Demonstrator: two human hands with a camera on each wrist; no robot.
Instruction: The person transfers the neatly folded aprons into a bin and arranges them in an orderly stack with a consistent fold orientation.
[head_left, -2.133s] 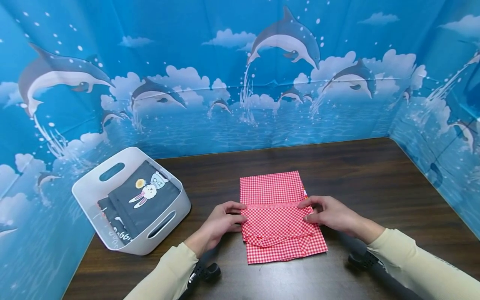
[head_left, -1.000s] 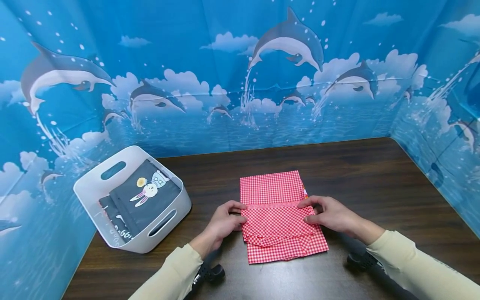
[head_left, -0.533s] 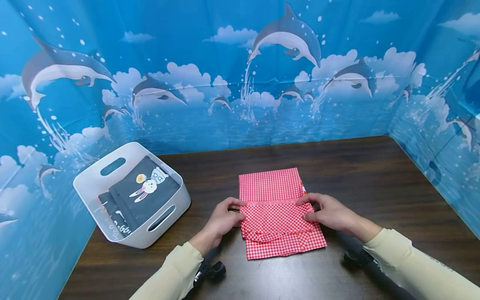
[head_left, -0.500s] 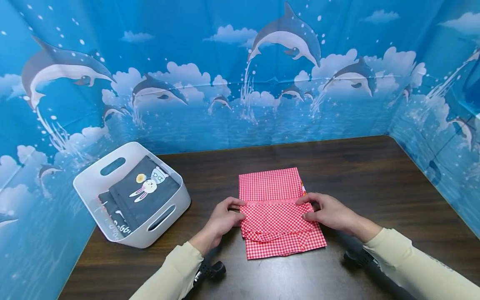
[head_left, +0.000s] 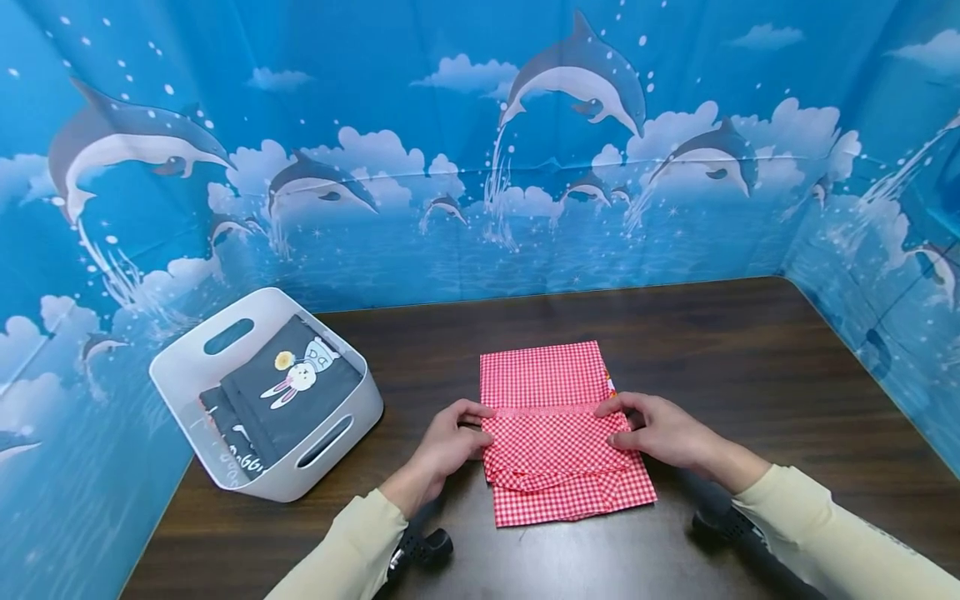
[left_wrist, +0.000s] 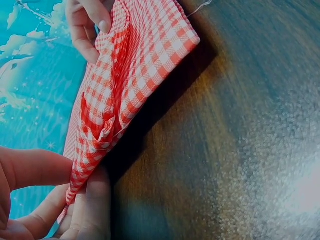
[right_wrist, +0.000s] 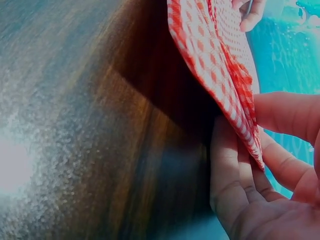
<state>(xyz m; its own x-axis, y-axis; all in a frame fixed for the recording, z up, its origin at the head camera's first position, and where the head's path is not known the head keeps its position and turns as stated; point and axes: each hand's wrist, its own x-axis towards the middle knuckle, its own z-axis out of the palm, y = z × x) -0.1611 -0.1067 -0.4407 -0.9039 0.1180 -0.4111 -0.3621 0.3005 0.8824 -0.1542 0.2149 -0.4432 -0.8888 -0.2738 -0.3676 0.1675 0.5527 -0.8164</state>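
A folded red-and-white gingham cloth (head_left: pixel 555 450) lies in layers on the dark wooden table, a turned-over flap on top and a smooth panel behind it. At its left side my left hand (head_left: pixel 447 446) pinches the edge; the left wrist view shows the thumb above and fingers tucked beneath. My right hand (head_left: pixel 663 429) grips the opposite edge the same way, fingers under the layers in the right wrist view. Loose, rumpled layers of the cloth (left_wrist: pixel 107 100) show between the hands. A small colourful patch peeks out at the cloth's right edge, just behind the right hand.
At the left of the table (head_left: pixel 720 333) stands a white basket (head_left: pixel 180 367) with handle slots. Folded dark grey clothes (head_left: pixel 300 408) with a rabbit print lie in it. A blue dolphin-print curtain (head_left: pixel 465 250) encloses the table's back and sides.
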